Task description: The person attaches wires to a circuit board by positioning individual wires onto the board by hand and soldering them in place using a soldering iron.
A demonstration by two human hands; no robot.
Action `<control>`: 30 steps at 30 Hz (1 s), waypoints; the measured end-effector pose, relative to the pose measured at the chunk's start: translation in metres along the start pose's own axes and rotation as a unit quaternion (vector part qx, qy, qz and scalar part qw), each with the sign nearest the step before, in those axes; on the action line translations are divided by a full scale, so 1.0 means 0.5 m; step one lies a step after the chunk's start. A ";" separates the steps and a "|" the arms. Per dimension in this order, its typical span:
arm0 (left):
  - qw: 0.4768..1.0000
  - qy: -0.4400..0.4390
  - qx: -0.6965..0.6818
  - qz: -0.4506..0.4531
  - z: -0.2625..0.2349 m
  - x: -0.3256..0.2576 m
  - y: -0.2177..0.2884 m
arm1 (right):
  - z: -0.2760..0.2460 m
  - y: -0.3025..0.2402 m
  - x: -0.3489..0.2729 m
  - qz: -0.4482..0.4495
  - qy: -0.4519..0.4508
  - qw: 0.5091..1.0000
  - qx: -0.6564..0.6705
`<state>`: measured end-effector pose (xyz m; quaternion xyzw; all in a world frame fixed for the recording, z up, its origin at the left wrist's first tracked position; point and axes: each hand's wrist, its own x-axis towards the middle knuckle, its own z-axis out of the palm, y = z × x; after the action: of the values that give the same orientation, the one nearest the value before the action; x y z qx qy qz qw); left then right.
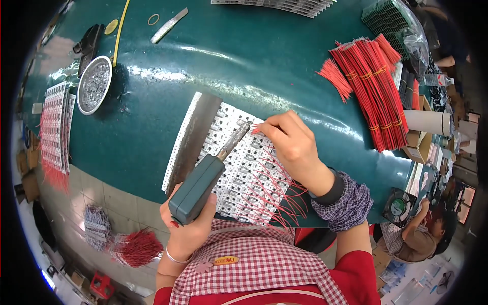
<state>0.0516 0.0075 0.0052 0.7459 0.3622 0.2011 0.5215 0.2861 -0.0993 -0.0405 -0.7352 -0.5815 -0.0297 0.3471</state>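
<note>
A dark green soldering tool (pixel 197 188) fills the left hand (pixel 195 231), over a white circuit sheet (pixel 234 178) patterned with grey-black rows. Red wires (pixel 272 175) trail below the right hand (pixel 295 145); off to its right, red bundles (pixel 368 91) wear orange-yellow bands (pixel 373 73) on the green tabletop (pixel 142 127).

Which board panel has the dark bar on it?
The centre panel, under the soldering tool; the dark bar lies along its left side. The left stack and far panels show none.
</note>
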 end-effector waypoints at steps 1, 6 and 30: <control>1.000 -0.003 0.000 -0.001 0.001 0.001 0.002 | 0.000 0.001 0.000 0.001 -0.001 1.000 0.000; 1.000 -0.007 -0.005 0.002 0.002 0.001 -0.001 | 0.001 0.002 0.000 -0.009 -0.004 1.000 -0.007; 0.959 0.015 -0.246 -0.139 -0.026 -0.025 0.025 | -0.001 -0.008 0.002 -0.016 -0.028 0.998 -0.053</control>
<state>0.0388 0.0039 0.0227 0.5336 0.4096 0.2210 0.7062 0.2829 -0.0982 -0.0377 -0.7438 -0.5999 -0.0453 0.2913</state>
